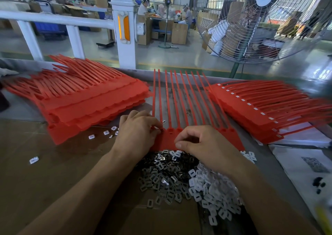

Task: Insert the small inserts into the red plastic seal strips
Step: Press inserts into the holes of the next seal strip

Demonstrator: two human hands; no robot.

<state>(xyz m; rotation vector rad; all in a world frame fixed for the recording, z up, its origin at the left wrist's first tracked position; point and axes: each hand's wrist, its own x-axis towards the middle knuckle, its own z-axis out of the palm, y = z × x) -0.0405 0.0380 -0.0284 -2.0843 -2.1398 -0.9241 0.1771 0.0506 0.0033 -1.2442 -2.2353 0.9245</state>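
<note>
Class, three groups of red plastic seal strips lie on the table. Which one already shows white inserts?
The right-hand stack of red seal strips: a row of white inserts runs along it.

No text, label, brand or number can be read anywhere: the dark printed patch on the white sheet (303, 155) at the table's right edge is far too blurred to make out.

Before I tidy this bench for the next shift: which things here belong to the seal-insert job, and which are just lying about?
Belongs to the job:
- red seal strip sheet under both hands
- left hand, right hand
- pile of dark inserts
- pile of white inserts
- left stack of strips
- right stack of strips

Just lying about:
- standing fan
- printed paper
- white railing
</note>
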